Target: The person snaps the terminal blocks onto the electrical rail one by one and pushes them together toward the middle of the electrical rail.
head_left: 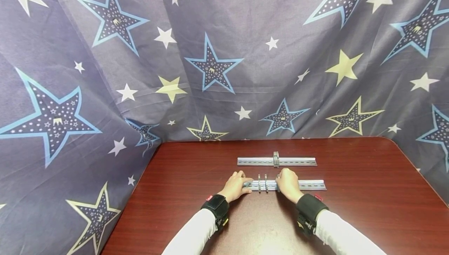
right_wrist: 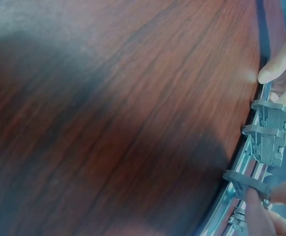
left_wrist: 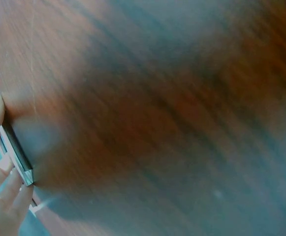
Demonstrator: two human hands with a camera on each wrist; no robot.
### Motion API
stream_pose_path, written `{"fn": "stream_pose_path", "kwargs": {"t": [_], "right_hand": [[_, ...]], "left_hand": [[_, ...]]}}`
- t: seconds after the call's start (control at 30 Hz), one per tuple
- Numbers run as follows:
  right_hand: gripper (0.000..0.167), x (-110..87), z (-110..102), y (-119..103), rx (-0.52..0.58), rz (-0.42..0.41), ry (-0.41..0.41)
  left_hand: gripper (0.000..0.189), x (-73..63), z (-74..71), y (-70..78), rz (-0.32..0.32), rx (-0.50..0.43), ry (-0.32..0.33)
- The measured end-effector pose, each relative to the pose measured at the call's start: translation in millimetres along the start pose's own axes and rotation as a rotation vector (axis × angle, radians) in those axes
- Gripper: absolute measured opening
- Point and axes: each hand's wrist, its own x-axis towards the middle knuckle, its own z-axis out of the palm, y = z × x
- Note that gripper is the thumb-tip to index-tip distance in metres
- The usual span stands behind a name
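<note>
A slotted metal DIN rail (head_left: 312,185) lies crosswise before me on the table. Its left end is between the thumb and fingers of my left hand (head_left: 235,186), which grips it; the left wrist view shows the rail's end (left_wrist: 22,164) by the fingers. My right hand (head_left: 289,183) pinches a thin grey terminal-block-like piece (right_wrist: 245,183) at the rail, right of its middle. Whether that piece is seated cannot be told. Two similar grey pieces (right_wrist: 272,114) (right_wrist: 267,143) stand upright on the rail between my hands, slightly apart.
Behind, a second DIN rail (head_left: 298,162) lies parallel, with several grey pieces (head_left: 276,159) grouped near its middle. The reddish-brown wooden table (head_left: 368,192) reaches back to a star-patterned cloth (head_left: 245,71), which also hangs along the sides.
</note>
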Motion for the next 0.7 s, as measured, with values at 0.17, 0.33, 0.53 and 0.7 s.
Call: {"fn": "stream_pose_path", "kwargs": {"t": [0.17, 0.33, 0.53, 0.7], "right_hand": [[0.027, 1.1, 1.4, -1.5, -0.021, -0.010, 0.014], [0.021, 3.5, 1.5, -2.9, -0.047, -0.011, 0.001], [0.013, 5.5, -0.9, -7.9, -0.087, 0.006, -0.028], [0.010, 8.2, 0.9, -8.4, -0.113, 0.021, -0.050]], "left_hand": [[0.036, 0.6, 1.5, -1.6, 0.001, -0.009, 0.003], [0.037, 0.9, 3.1, -3.7, 0.010, 0.003, 0.010], [0.037, 0.6, 2.8, -3.0, 0.012, -0.002, 0.012], [0.037, 1.1, 2.3, -2.7, 0.017, -0.002, 0.013]]}}
